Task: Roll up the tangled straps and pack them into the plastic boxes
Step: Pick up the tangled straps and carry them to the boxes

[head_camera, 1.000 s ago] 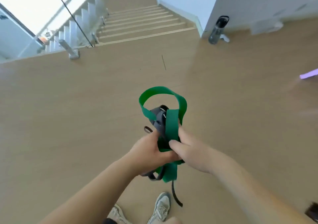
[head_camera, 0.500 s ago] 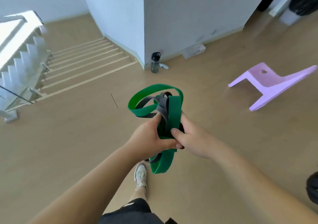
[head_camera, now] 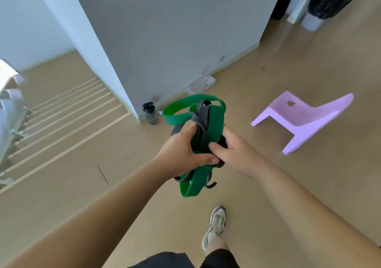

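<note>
Both hands clutch one tangled bundle above the floor [head_camera: 61, 185]. The left hand [head_camera: 181, 152] and right hand [head_camera: 237, 154] curl tightly around the green strap [head_camera: 212, 123] and grey strap [head_camera: 203, 119].

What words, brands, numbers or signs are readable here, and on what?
No text can be read.
The wide green rubber strap and the dark grey straps show no print.
The dark water bottle by the wall corner and the flat white box at the wall's foot are too small and blurred to tell.
The lilac plastic chair shows only slots and a cut-out hole.
</note>
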{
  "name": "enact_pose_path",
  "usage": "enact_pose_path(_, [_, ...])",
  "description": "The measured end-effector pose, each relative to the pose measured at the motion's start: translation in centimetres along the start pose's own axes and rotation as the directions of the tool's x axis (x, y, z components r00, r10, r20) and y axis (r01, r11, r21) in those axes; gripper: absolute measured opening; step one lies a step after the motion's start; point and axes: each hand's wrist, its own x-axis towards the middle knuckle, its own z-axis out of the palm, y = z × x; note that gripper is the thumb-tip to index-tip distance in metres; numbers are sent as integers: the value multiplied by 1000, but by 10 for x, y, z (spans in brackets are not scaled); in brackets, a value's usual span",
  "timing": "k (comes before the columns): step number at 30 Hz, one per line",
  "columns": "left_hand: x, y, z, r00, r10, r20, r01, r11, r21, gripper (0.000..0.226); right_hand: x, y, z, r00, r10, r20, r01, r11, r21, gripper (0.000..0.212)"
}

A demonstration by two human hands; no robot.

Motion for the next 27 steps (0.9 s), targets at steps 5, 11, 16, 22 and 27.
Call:
enact_pose_path(5, [123,59,10,999,-37,-34,38,998,43,66,80,3,-121,1000,-10,23,10,1000,5,43])
enact_pose_path(11, [271,105,3,996,-57,-63,62,994,88,66,191,-7,-239,998,0,61,4,998,-60,44])
enact_pose_path(16, [403,109,-6,995,-70,-70,77,991,110,74,299,-3,-315,997,25,72,-18,996,-91,44])
enact_pose_path(22, [552,107,-19,980,-198,-27,199,980,27,69,443,1,-397,979,127,156,-109,987,-121,44])
enact_pose_path(27, [645,111,-22,951,-304,-58,304,953,-6,58,540,3,-451,931,204,302,-124,957,-263,57])
